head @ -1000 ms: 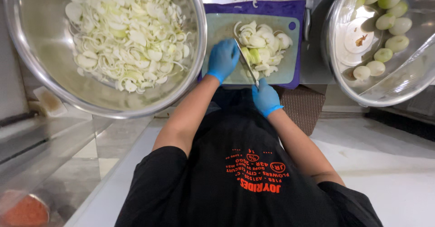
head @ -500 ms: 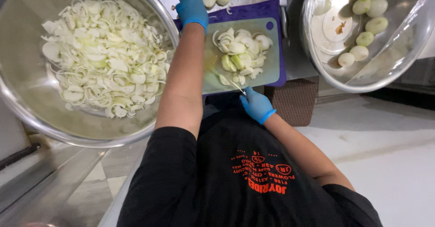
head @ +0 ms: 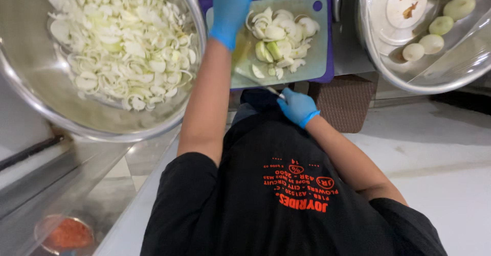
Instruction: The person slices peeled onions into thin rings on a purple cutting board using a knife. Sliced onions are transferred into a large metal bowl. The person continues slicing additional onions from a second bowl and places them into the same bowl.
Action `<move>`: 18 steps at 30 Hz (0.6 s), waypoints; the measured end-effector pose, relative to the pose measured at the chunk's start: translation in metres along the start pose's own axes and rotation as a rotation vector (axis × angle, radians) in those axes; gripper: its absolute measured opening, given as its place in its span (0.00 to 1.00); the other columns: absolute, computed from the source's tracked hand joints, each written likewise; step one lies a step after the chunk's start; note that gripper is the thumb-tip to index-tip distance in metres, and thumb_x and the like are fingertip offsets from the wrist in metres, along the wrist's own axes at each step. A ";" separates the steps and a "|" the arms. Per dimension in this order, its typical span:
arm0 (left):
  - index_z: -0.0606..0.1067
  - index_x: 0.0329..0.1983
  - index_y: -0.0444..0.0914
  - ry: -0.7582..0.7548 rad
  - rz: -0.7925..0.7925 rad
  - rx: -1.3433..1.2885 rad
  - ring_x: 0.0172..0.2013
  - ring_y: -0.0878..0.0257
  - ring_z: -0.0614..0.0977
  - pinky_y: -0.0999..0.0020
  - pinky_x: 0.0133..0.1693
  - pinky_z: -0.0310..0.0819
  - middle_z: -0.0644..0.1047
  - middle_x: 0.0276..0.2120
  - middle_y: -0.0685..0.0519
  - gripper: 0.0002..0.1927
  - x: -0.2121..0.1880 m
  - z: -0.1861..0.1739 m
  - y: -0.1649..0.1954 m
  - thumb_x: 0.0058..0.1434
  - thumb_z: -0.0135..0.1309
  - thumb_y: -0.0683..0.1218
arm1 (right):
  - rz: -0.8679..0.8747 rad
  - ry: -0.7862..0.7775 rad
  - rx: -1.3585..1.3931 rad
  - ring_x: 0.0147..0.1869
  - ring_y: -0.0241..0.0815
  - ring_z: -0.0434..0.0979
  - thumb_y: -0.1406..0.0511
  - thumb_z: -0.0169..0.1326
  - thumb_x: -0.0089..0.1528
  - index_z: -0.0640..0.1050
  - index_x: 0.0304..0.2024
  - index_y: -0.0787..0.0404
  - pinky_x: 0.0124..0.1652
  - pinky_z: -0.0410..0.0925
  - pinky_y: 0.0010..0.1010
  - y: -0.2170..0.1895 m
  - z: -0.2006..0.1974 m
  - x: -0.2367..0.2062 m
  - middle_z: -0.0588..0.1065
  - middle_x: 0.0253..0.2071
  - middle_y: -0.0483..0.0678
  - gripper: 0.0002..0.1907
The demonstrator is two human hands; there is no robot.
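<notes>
Right hand (head: 298, 106) grips knife (head: 254, 80), blade flat on green cutting board (head: 317, 56) beside sliced onion pile (head: 280, 36). Left hand (head: 231, 5) reaches past board's far edge, grip unclear. Risk: forearm crossing blade, brushing edge; slices nudged off board.

Light is bright and even from overhead on my feed. I see soft glare on the steel bowl (head: 30, 77) rim and on the second bowl (head: 450, 77). Shadows fall faint across the cutting board (head: 312, 56). Strong wide-angle bending at the edges; the lower-left corner is soft and dim.
</notes>
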State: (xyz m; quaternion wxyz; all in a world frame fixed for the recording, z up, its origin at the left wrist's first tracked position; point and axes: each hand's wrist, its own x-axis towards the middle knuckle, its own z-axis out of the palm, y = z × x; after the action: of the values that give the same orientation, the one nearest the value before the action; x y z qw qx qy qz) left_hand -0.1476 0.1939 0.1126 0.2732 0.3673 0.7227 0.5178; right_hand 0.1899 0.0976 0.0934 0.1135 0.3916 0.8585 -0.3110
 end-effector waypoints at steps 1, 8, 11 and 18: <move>0.75 0.53 0.35 -0.033 0.011 -0.099 0.41 0.48 0.85 0.55 0.44 0.78 0.83 0.41 0.42 0.21 -0.032 -0.004 0.000 0.63 0.55 0.54 | 0.027 0.028 0.027 0.37 0.68 0.79 0.55 0.52 0.67 0.73 0.41 0.58 0.38 0.70 0.59 0.003 0.002 0.002 0.78 0.32 0.63 0.14; 0.76 0.50 0.35 -0.133 -0.291 0.087 0.39 0.55 0.84 0.62 0.46 0.79 0.83 0.41 0.44 0.19 -0.186 -0.027 -0.042 0.61 0.62 0.51 | 0.011 -0.008 0.154 0.38 0.70 0.77 0.56 0.51 0.66 0.72 0.42 0.61 0.38 0.68 0.61 0.017 0.008 0.011 0.77 0.32 0.66 0.15; 0.75 0.52 0.36 -0.043 -0.228 0.165 0.37 0.55 0.82 0.62 0.43 0.78 0.80 0.43 0.45 0.21 -0.197 -0.023 -0.063 0.58 0.63 0.49 | 0.005 0.002 0.173 0.38 0.70 0.77 0.57 0.52 0.66 0.71 0.41 0.62 0.38 0.68 0.60 0.008 0.006 0.008 0.77 0.31 0.65 0.14; 0.73 0.47 0.37 0.043 0.104 0.437 0.47 0.44 0.77 0.52 0.49 0.72 0.74 0.45 0.44 0.22 -0.201 -0.013 -0.064 0.53 0.67 0.48 | 0.019 0.090 0.085 0.34 0.69 0.79 0.58 0.51 0.65 0.68 0.48 0.64 0.35 0.70 0.59 -0.028 -0.008 0.010 0.78 0.31 0.64 0.17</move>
State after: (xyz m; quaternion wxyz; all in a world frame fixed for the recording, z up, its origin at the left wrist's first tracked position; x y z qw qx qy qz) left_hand -0.0571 0.0110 0.0584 0.1446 0.4436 0.8033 0.3701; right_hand 0.1633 0.0949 0.1079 0.0611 0.4179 0.8449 -0.3284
